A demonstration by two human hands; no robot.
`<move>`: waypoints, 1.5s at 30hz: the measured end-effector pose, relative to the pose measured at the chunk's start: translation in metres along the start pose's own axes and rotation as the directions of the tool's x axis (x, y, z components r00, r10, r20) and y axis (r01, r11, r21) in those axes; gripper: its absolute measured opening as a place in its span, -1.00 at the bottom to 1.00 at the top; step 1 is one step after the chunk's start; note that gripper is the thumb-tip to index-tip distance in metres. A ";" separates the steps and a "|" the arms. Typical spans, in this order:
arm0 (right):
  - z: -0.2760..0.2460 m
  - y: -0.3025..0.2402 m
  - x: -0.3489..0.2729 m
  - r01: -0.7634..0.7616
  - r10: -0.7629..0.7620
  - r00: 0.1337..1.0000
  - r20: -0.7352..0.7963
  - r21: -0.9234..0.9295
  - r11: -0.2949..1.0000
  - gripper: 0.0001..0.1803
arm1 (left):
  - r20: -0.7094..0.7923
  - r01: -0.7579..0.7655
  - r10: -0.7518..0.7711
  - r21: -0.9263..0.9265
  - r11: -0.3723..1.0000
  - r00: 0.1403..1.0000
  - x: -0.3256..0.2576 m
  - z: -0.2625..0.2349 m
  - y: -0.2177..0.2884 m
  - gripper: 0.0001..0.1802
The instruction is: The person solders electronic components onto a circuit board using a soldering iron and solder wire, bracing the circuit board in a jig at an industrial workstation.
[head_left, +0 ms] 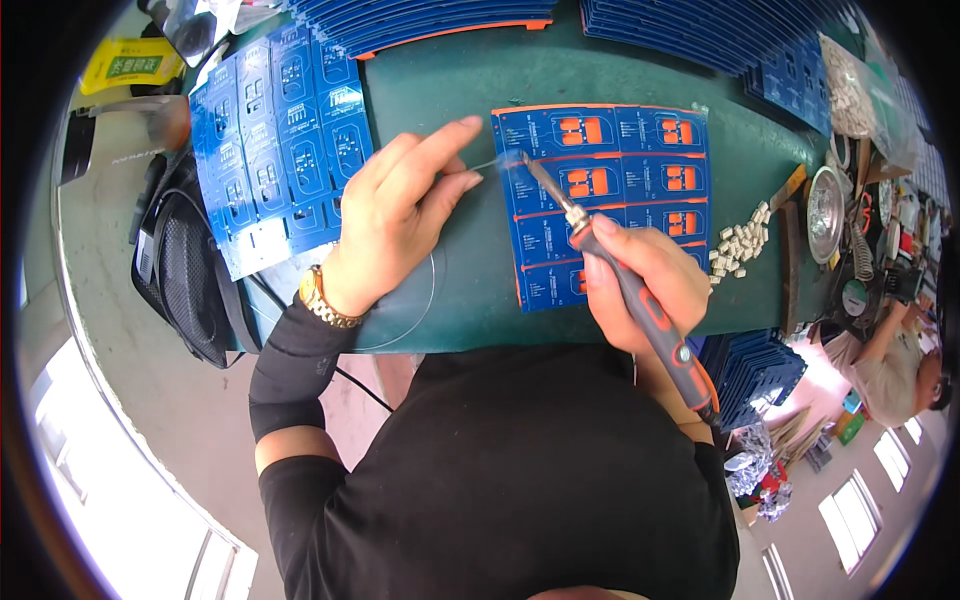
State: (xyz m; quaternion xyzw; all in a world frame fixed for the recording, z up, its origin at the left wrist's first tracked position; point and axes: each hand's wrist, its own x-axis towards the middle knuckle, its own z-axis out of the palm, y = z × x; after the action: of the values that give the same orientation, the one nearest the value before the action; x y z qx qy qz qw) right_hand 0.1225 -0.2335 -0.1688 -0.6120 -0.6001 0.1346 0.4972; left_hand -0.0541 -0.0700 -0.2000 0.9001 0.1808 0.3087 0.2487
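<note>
Behind the work, a blue stack [430, 15] is lining the far side of a green worktop [430, 78]; another panel [275, 160] is lying at the left and white parts [738, 245] are lying loose at the right. Between these, the panel [640, 185] is lying flat, just right of the left hand [400, 195] and partly under the right hand [650, 280]. The iron [640, 305] is slanting from the right hand up leftward, its tip over the panel's upper left; whether it is touching cannot be told. The left fingers are sitting nearer that tip, the wire [484, 164] pointing rightward at it. The left thumb and a bent finger seem to be pinching the wire, the index extending free; the right fingers are wrapping closely round the iron's handle.
</note>
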 end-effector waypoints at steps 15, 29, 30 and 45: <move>0.004 0.001 -0.021 0.003 -0.003 0.999 -0.036 0.001 1.000 -0.59 | 0.107 0.184 -0.158 -0.322 0.929 0.982 -0.011 0.010 0.004 0.13; 0.008 -0.002 -0.021 0.013 -0.013 0.999 -0.033 0.005 1.000 -0.59 | 0.130 0.093 -0.061 -0.256 0.962 0.990 -0.011 0.015 0.008 0.07; 0.007 -0.004 -0.022 -0.019 0.019 1.000 -0.014 0.005 1.000 -0.59 | 0.131 0.096 -0.063 -0.257 0.962 0.989 -0.011 0.016 0.008 0.07; 0.004 -0.011 -0.025 -0.032 0.033 0.999 0.025 -0.027 0.999 -0.57 | 0.079 0.012 0.004 -0.209 0.978 0.997 -0.008 0.017 0.011 0.11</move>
State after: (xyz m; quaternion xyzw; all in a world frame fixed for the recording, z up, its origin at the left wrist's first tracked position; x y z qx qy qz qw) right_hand 0.1067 -0.2553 -0.1731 -0.6265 -0.5982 0.1424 0.4790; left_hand -0.0468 -0.0880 -0.2095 0.8801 0.1391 0.2897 0.3495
